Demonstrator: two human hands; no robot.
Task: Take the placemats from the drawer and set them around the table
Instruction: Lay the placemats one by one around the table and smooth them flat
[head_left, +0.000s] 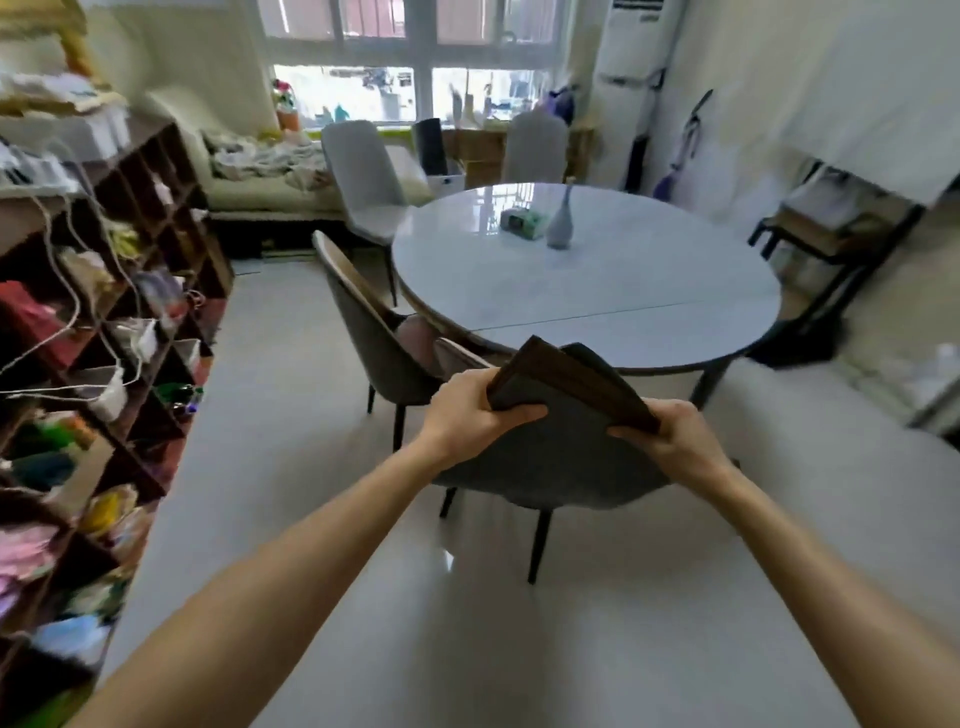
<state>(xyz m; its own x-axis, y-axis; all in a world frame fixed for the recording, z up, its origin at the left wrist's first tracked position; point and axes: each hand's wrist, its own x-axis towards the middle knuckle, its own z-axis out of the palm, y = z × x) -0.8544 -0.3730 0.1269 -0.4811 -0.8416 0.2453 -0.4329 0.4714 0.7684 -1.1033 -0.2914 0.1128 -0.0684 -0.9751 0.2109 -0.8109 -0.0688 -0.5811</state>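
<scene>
Head view: both hands (571, 421) round placemats (566, 384) before table (597, 291).

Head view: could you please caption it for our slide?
Both hands, left and right, carry placemats toward the round table.

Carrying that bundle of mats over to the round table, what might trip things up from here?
The stack of dark brown placemats is fanning open between the left hand and right hand, so one could slip out. The slim grey vase stands on the round white table and might get knocked. The grey chair blocks the near edge.
</scene>
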